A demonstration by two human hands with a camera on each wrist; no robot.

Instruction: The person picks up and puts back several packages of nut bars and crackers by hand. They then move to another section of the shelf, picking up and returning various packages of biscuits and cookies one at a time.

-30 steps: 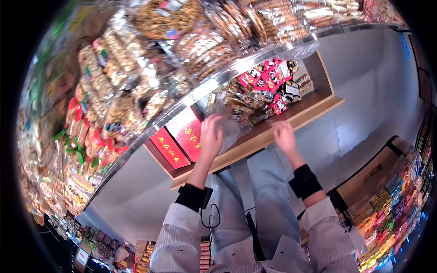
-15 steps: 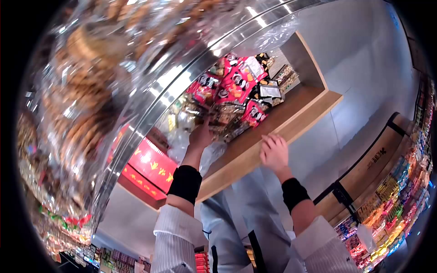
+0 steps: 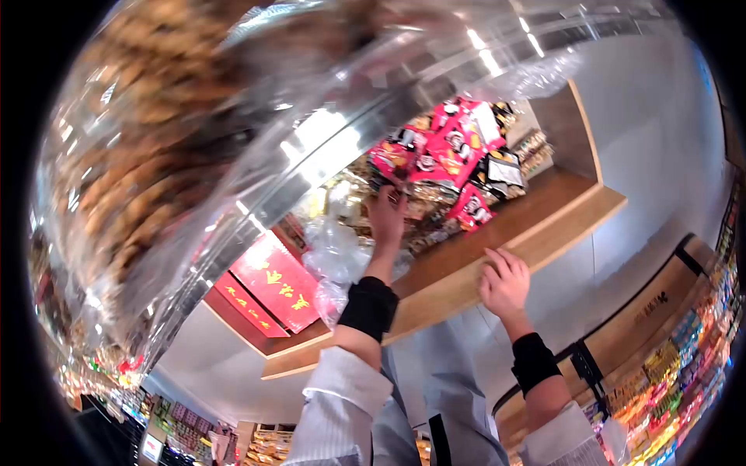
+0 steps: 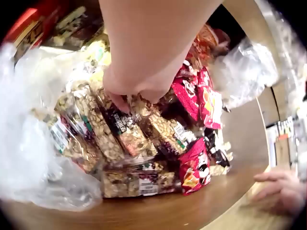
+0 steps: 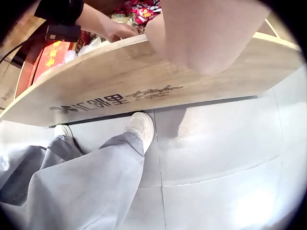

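My left hand [image 3: 386, 216] reaches down into an open wooden drawer [image 3: 536, 225] full of snack packs. In the left wrist view its fingertips touch clear-wrapped nut bars [image 4: 93, 120], right at a bar with a dark label [image 4: 125, 129]; I cannot tell whether they pinch it. Pink snack bags [image 3: 447, 151] lie just beyond that hand. My right hand [image 3: 505, 283] is at the drawer's front edge, with loosely bent fingers and nothing held in them. The right wrist view shows the drawer's front panel [image 5: 168, 86] beneath that wrist.
Crumpled clear plastic [image 3: 334, 248] and red boxes [image 3: 276, 283] fill the drawer's left part. A metal-edged shelf [image 3: 326, 144] with bagged snacks [image 3: 148, 202] overhangs the drawer. A wood-panelled display [image 3: 645, 311] stands at the right. My legs [image 5: 91, 182] stand before the drawer.
My left hand has moved from over the plastic and red boxes deeper into the drawer, onto the nut bars. My right hand has come to the front edge. The head view has shifted.
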